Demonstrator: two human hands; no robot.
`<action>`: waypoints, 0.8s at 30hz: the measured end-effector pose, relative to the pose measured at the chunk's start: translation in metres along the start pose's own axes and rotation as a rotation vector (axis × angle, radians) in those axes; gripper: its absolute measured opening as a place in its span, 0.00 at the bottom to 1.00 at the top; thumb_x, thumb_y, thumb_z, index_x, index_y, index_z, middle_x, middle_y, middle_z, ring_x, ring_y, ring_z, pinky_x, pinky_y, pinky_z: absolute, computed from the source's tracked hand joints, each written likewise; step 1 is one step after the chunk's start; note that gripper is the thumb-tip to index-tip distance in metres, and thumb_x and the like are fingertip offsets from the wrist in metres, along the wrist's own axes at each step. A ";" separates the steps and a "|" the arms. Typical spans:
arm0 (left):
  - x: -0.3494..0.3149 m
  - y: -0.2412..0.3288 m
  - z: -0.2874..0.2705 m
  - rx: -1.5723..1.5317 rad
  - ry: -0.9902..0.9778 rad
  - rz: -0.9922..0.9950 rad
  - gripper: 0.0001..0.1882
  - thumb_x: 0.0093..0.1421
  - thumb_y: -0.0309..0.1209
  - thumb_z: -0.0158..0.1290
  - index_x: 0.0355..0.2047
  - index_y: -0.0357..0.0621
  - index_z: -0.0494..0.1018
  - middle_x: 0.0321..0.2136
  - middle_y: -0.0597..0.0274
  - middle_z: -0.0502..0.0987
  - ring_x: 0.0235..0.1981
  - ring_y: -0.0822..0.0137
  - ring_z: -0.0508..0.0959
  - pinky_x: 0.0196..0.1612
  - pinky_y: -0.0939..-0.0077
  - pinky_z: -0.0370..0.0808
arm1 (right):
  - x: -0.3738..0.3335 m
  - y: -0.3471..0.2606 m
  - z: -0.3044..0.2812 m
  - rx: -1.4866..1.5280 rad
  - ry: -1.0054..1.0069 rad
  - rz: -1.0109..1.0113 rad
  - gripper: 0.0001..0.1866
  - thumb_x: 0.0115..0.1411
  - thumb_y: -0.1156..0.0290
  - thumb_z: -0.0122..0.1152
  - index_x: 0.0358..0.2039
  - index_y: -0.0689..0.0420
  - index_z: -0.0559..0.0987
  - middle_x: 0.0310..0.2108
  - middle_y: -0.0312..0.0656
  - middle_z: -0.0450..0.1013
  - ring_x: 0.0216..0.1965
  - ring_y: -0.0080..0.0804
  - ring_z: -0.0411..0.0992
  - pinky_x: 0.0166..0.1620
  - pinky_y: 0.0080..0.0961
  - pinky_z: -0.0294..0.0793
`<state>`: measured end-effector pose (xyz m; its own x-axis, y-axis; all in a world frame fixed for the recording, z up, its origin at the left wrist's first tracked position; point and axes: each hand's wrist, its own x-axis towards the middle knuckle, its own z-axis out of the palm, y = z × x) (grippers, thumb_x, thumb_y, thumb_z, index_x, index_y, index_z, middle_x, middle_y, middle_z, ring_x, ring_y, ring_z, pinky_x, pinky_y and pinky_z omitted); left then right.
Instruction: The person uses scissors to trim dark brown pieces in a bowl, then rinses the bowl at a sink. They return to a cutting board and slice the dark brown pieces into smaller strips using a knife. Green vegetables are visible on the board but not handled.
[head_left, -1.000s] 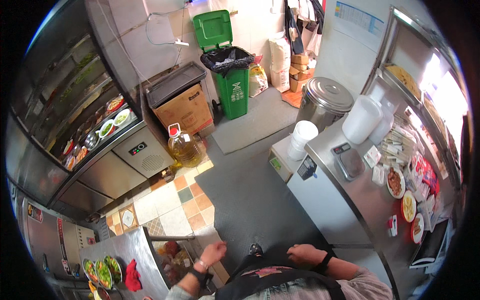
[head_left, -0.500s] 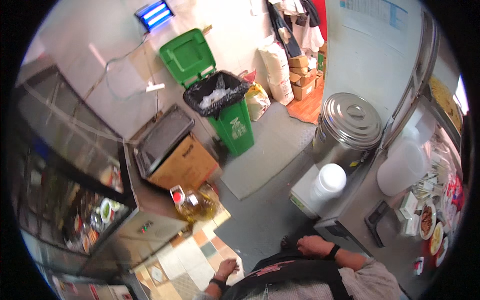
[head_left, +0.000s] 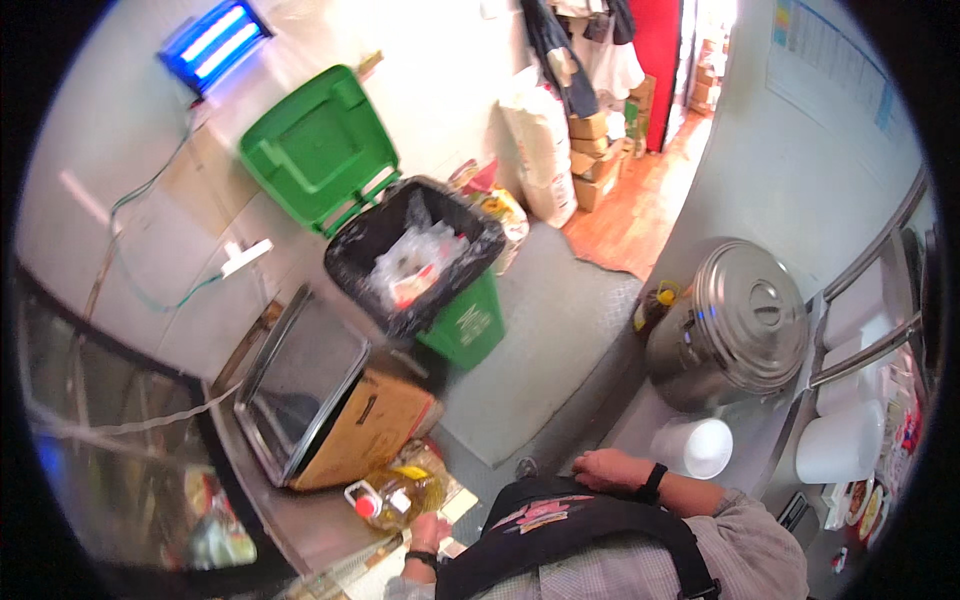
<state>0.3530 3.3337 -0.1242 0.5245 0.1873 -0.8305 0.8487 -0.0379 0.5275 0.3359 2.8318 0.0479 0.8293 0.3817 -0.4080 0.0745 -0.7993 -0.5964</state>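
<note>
My left hand (head_left: 430,530) hangs low beside my apron, fingers loosely apart and slightly blurred, with no object visible in it. Just beyond it stands a jug of yellow oil (head_left: 415,495) with a red cap; I cannot tell whether the hand touches it. My right hand (head_left: 608,470) is in front of the dark apron (head_left: 535,515), its back turned up. Its fingers bend down out of sight, so their grip is hidden. Nearest to that hand is a white plastic tub (head_left: 708,447) on the right.
Ahead stands a green bin (head_left: 470,325) with its lid raised and a black liner. A cardboard box (head_left: 365,425) and dark tray (head_left: 305,375) are at left. On the right are a large lidded steel pot (head_left: 750,320) and a counter with white containers (head_left: 840,442). Sacks (head_left: 540,150) line the wall.
My view has moved forward toward the bin, which looks larger and lower. The oil jug and white tub are closer to me. My left hand has come up beside the jug in view.
</note>
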 end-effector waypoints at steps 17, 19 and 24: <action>0.025 0.526 0.389 0.362 -0.752 0.074 0.20 0.73 0.30 0.52 0.61 0.35 0.71 0.46 0.50 0.83 0.43 0.61 0.85 0.48 0.66 0.84 | 0.238 0.221 -0.293 -0.081 0.069 0.219 0.14 0.61 0.61 0.60 0.39 0.58 0.80 0.33 0.53 0.81 0.35 0.52 0.82 0.36 0.50 0.82; 0.030 0.568 0.440 0.406 -0.826 0.078 0.20 0.73 0.30 0.52 0.61 0.34 0.70 0.46 0.50 0.82 0.43 0.61 0.85 0.49 0.66 0.84 | 0.267 0.252 -0.348 -0.055 0.076 0.195 0.15 0.63 0.61 0.58 0.44 0.57 0.80 0.37 0.54 0.81 0.37 0.54 0.82 0.39 0.50 0.82; 0.076 0.662 0.542 0.307 -0.927 0.071 0.21 0.76 0.29 0.46 0.66 0.37 0.66 0.51 0.44 0.79 0.49 0.56 0.83 0.54 0.65 0.82 | 0.333 0.303 -0.473 0.145 0.312 0.028 0.15 0.66 0.63 0.55 0.46 0.58 0.80 0.41 0.55 0.80 0.41 0.58 0.80 0.45 0.49 0.80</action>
<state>0.9907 2.7905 0.0647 0.3090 -0.6656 -0.6793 0.7249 -0.2976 0.6213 0.8969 2.4973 0.0582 0.9611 0.1823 -0.2074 -0.0114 -0.7243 -0.6894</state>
